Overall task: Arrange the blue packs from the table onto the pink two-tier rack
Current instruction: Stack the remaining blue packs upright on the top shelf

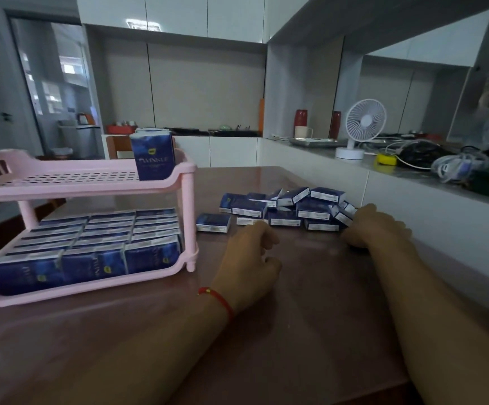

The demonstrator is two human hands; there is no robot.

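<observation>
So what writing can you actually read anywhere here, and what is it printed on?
"WINKLE", roughly, somewhat blurred: front of the upright blue pack on the top tier of the pink rack.
Same word sideways on the packs in the bottom tier: partly readable.
White side labels on the loose packs on the table: too small to read.

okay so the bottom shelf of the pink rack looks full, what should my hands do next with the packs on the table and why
Probably reach the left hand, which holds nothing, to the lone blue pack lying apart from the pile and stand it on the top tier beside the upright pack already there. The bottom tier looks packed in rows, while the top has bare space.
</observation>
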